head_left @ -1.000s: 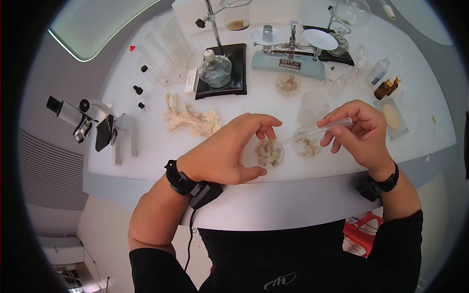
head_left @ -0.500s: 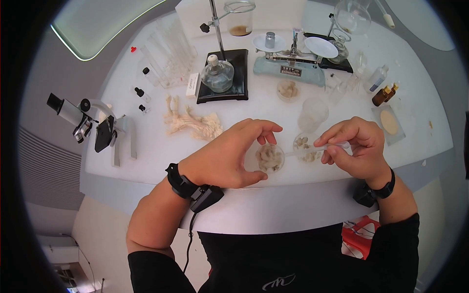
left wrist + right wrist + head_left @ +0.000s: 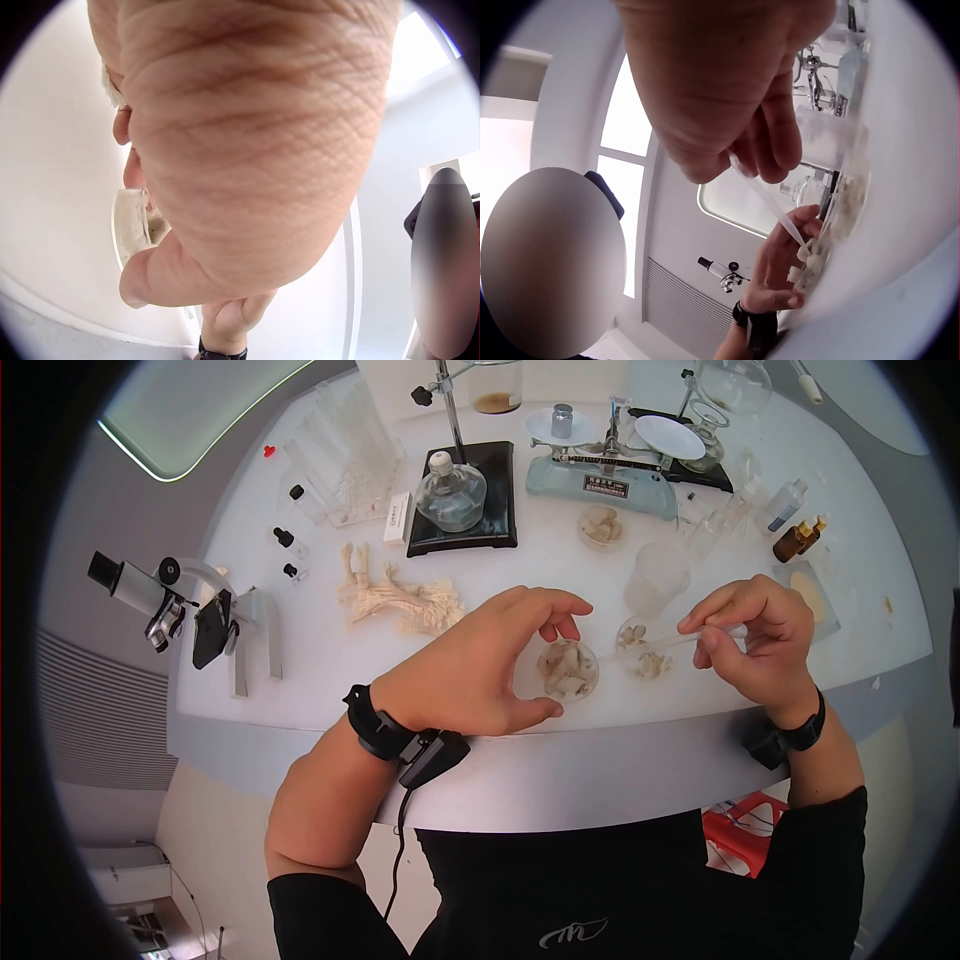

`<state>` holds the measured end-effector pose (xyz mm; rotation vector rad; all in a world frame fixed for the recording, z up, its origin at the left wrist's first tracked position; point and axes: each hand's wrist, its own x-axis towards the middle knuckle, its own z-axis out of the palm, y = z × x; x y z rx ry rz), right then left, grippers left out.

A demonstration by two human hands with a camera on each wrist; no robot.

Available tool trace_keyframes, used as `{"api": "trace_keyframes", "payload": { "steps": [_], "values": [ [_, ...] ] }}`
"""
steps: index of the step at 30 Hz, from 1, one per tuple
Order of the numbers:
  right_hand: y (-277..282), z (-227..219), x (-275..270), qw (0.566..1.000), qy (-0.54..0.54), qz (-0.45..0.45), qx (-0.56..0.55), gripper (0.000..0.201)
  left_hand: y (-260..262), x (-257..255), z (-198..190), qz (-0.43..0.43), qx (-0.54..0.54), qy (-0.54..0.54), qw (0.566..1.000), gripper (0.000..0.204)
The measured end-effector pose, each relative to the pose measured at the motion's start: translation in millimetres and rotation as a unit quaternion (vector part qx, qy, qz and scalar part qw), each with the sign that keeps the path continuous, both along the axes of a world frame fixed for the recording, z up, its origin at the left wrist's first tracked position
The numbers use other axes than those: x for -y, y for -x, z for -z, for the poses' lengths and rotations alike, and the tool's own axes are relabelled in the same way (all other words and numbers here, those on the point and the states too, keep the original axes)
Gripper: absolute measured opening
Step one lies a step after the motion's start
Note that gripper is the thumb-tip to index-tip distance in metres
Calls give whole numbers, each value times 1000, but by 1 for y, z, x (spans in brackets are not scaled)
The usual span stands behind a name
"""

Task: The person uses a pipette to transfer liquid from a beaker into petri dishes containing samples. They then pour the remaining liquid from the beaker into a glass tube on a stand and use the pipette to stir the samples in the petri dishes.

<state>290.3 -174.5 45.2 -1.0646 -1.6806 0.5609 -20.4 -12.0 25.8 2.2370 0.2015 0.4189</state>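
My left hand (image 3: 475, 670) curls round a small clear petri dish (image 3: 131, 225), thumb at its near side and fingers at its far side. Pale, brownish soft lumps (image 3: 568, 670) fill this dish. Between thumb and fingers my right hand (image 3: 762, 645) pinches a translucent plastic dropper (image 3: 769, 201). The dropper slants down to the left, and its tip overlaps the pale lumps in the right wrist view. Beneath the dropper, to the right of the first dish, stands a second petri dish (image 3: 640, 679) with smaller pale pieces.
Behind the dishes are a clear plastic cup (image 3: 657, 575), a third dish (image 3: 601, 547) and a balance (image 3: 600, 488). Pale fibrous roots (image 3: 405, 600) lie left, near an alcohol lamp (image 3: 452, 498) on a stand base. A microscope (image 3: 190, 610) stands far left; brown bottles (image 3: 795, 542) stand right.
The right hand has turned and the dropper has swung flatter, its bulb end now mostly behind the fingers. My left hand stays round the same dish. The head view has shifted slightly.
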Motion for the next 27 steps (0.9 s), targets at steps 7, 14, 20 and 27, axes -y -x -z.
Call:
{"api": "trace_keyframes", "payload": {
  "steps": [7, 14, 20, 27],
  "values": [
    [4, -1, 3, 999, -5, 9, -33, 16, 0, 1, 1, -2, -6, -9, 1000, 95],
    [13, 4, 1, 999, 5, -44, -15, 15, 1, 2, 2, -1, -6, -8, 1000, 93],
    [8, 1, 4, 1000, -11, -13, 13, 15, 1, 2, 2, 0, -11, -8, 1000, 92],
    [9, -3, 9, 998, -42, -9, 34, 18, 2, 4, 2, -2, 1, -10, 1000, 91]
  ]
}}
